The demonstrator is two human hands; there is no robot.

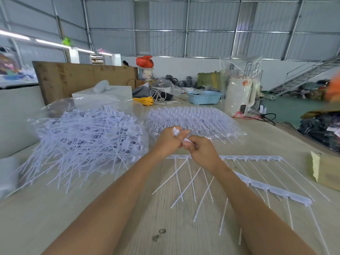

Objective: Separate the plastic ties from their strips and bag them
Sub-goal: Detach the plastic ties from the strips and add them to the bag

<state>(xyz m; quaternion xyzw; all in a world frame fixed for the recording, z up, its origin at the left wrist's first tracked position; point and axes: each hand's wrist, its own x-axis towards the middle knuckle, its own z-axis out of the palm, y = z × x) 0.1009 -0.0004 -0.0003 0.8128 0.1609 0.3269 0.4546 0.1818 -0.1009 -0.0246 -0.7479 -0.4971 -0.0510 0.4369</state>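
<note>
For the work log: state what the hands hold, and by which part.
Both the left hand and the right hand pinch white plastic ties by their flat head ends; the tails hang toward the table.

Both forearms cut off by the lower edge. Right hand hides part of the strip; tie heads largely concealed within curled fingers. Orange shape at right edge blurred.

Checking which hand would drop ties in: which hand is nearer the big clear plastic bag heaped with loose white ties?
Left. The left hand sits just beside the clear plastic bag of loose white ties, near its right edge. The right hand is on the far side of the left hand, farther from it.
</note>
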